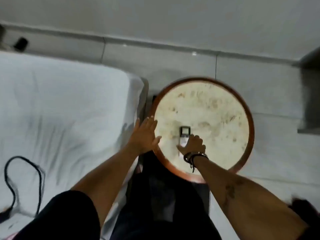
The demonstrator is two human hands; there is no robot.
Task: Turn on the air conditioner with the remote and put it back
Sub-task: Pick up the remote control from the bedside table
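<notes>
A white remote (184,135) was seen lying on a round side table (245,108) beside a bed (60,104). The right hand (193,144) was curled over the remote's near end, gripping it. The left hand (144,135) was held flat, fingers spread, at the table's left rim.

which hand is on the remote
The right hand, the one with wristbands, is closed over the remote on the round table. The left hand is open and flat at the table's edge.
</notes>
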